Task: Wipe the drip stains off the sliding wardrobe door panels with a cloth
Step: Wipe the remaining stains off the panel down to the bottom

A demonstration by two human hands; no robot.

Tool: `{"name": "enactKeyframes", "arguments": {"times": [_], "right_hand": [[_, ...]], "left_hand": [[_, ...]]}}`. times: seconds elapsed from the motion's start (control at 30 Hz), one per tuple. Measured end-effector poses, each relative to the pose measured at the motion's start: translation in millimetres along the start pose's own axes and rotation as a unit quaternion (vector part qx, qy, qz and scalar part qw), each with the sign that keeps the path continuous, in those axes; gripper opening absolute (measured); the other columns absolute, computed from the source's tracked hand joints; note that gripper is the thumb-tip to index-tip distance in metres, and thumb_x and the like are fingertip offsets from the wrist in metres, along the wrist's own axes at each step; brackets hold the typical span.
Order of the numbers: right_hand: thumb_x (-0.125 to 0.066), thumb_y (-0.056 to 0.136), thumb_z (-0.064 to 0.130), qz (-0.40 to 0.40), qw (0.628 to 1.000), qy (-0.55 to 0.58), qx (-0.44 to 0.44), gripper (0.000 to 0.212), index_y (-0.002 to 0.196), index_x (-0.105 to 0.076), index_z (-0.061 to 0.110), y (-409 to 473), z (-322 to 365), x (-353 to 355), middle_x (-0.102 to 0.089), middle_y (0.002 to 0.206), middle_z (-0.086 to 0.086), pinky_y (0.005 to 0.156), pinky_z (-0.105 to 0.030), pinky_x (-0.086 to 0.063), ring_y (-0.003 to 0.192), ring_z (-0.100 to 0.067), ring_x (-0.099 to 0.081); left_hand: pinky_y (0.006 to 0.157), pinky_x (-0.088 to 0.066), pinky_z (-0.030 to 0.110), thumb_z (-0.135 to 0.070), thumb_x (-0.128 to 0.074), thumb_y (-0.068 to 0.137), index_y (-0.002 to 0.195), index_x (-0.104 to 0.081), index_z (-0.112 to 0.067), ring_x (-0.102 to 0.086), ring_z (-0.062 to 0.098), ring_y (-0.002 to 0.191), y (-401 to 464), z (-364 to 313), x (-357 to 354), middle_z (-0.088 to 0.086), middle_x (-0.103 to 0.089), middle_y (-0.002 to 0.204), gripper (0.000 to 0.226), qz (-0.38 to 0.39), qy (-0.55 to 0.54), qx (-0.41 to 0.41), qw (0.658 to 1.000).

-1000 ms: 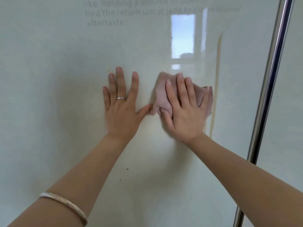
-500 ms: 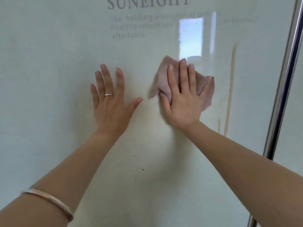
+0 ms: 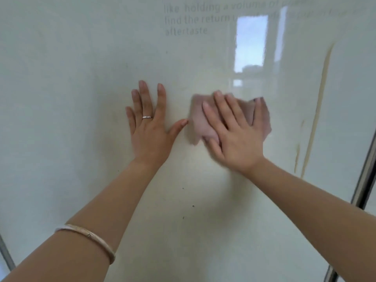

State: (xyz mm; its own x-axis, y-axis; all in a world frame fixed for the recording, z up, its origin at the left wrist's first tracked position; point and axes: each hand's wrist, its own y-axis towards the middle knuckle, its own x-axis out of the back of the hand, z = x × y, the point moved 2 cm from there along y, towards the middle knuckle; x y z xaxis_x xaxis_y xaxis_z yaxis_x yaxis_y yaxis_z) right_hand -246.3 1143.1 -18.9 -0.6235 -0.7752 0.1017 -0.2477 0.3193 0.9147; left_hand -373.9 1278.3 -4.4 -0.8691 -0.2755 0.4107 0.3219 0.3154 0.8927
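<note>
Glossy door panel (image 3: 81, 98): flat right hand (image 3: 234, 137) presses pink cloth (image 3: 200, 123) beside drip stain (image 3: 317, 110); spread left hand (image 3: 149, 131) braces.

**Pale door, pink cloth, tan drips**

The door panel (image 3: 81, 98) is a glossy pale greenish-cream, with faint grey lettering (image 3: 187, 20) near its top edge and a few small dark specks (image 3: 192, 205) lower down. The cloth (image 3: 201, 121) is dusty pink. Tan drip stains (image 3: 317, 110) streak down toward the right edge, beside a dark silvery frame strip (image 3: 364, 180). The ring (image 3: 147, 117) is silver, the bangle (image 3: 89, 237) pale gold.
</note>
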Motion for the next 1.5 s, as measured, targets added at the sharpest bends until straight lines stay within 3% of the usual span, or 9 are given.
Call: {"name": "enactKeyframes", "arguments": {"times": [0.13, 0.33, 0.47, 0.67, 0.87, 1.07, 1.27, 1.4, 1.5], "right_hand": [[-0.037, 0.096, 0.046, -0.045, 0.99, -0.03, -0.127, 0.057, 0.145, -0.043, 0.016, 47.6, -9.5, -4.4, -0.04, 0.15, -0.015, 0.11, -0.061, -0.01, 0.139, -0.03, -0.034], [-0.037, 0.092, 0.046, 0.049, 0.999, -0.007, 0.006, 0.063, 0.149, -0.03, 0.019, -57.8, 45.0, -10.8, -0.024, 0.156, -0.008, 0.114, -0.061, -0.005, 0.149, -0.02, -0.006], [-0.033, 0.095, 0.045, 0.048, 0.995, 0.005, 0.084, 0.058, 0.147, -0.035, 0.019, -41.2, 20.5, -0.9, -0.029, 0.155, -0.007, 0.114, -0.058, -0.001, 0.143, -0.023, -0.026], [-0.034, 0.097, 0.044, -0.015, 0.994, -0.011, -0.106, 0.057, 0.147, -0.037, 0.016, 1.4, 15.7, -8.5, -0.035, 0.152, -0.015, 0.113, -0.06, -0.004, 0.143, -0.026, -0.023], [-0.032, 0.096, 0.044, 0.086, 0.994, 0.012, 0.07, 0.057, 0.148, -0.031, 0.021, -75.9, 44.2, -5.2, -0.025, 0.155, -0.006, 0.115, -0.059, -0.001, 0.146, -0.021, -0.016], [-0.033, 0.097, 0.043, 0.014, 0.997, -0.016, -0.072, 0.058, 0.148, -0.031, 0.018, -45.1, 28.3, -9.2, -0.029, 0.154, -0.011, 0.114, -0.06, -0.002, 0.146, -0.022, -0.017], [-0.032, 0.096, 0.043, 0.083, 0.994, 0.012, 0.077, 0.055, 0.147, -0.032, 0.022, -81.8, 42.2, -3.1, -0.027, 0.155, -0.005, 0.116, -0.057, -0.001, 0.144, -0.02, -0.019], [-0.032, 0.097, 0.044, 0.007, 0.996, -0.001, -0.089, 0.057, 0.148, -0.031, 0.017, -33.2, 14.0, -4.0, -0.029, 0.154, -0.012, 0.114, -0.059, -0.001, 0.146, -0.024, -0.018], [-0.029, 0.098, 0.046, 0.014, 0.997, -0.008, -0.081, 0.059, 0.15, -0.027, 0.018, -37.5, 15.9, -7.7, -0.024, 0.155, -0.011, 0.114, -0.06, -0.001, 0.149, -0.017, 0.0]], "left_hand": [[0.112, 0.007, 0.043, -0.069, -0.026, 0.082, 0.142, 0.007, -0.028, 0.009, 0.028, 0.143, -0.4, 1.9, -1.0, 0.014, 0.007, 0.156, 0.08, -0.003, -0.008, -0.003, 1.0], [0.112, 0.009, 0.041, -0.067, -0.028, 0.084, 0.144, 0.006, -0.025, 0.01, 0.027, 0.143, -1.0, 0.4, 2.0, 0.013, 0.008, 0.156, 0.081, 0.001, -0.009, 0.0, 1.0], [0.113, 0.009, 0.041, -0.064, -0.032, 0.083, 0.144, 0.006, -0.026, 0.011, 0.027, 0.143, -1.6, -1.8, 2.6, 0.012, 0.01, 0.156, 0.081, 0.006, -0.011, 0.003, 1.0], [0.112, 0.009, 0.04, -0.064, -0.034, 0.084, 0.144, 0.003, -0.027, 0.009, 0.027, 0.143, -1.3, -1.1, 1.3, 0.014, 0.007, 0.156, 0.08, -0.005, -0.012, 0.0, 1.0], [0.112, 0.011, 0.039, -0.063, -0.034, 0.084, 0.147, -0.001, -0.026, 0.011, 0.027, 0.143, -1.3, -2.3, 4.7, 0.012, 0.009, 0.157, 0.08, 0.001, -0.016, 0.002, 1.0], [0.112, 0.01, 0.038, -0.064, -0.035, 0.084, 0.146, 0.0, -0.025, 0.009, 0.027, 0.143, -1.2, -2.1, 2.2, 0.013, 0.006, 0.157, 0.081, -0.013, -0.011, -0.002, 1.0], [0.111, 0.011, 0.037, -0.065, -0.034, 0.083, 0.147, 0.0, -0.024, 0.01, 0.025, 0.143, -1.6, -2.3, 3.0, 0.012, 0.006, 0.157, 0.083, -0.014, -0.013, -0.001, 1.0], [0.112, 0.011, 0.038, -0.067, -0.032, 0.081, 0.145, 0.002, -0.027, 0.011, 0.025, 0.143, -1.2, -1.4, 2.0, 0.012, 0.007, 0.157, 0.083, -0.007, -0.009, 0.001, 1.0], [0.113, 0.01, 0.038, -0.065, -0.033, 0.083, 0.148, -0.001, -0.023, 0.009, 0.026, 0.143, -0.8, -2.3, 2.8, 0.014, 0.007, 0.156, 0.083, -0.011, -0.005, -0.008, 1.0]]}}
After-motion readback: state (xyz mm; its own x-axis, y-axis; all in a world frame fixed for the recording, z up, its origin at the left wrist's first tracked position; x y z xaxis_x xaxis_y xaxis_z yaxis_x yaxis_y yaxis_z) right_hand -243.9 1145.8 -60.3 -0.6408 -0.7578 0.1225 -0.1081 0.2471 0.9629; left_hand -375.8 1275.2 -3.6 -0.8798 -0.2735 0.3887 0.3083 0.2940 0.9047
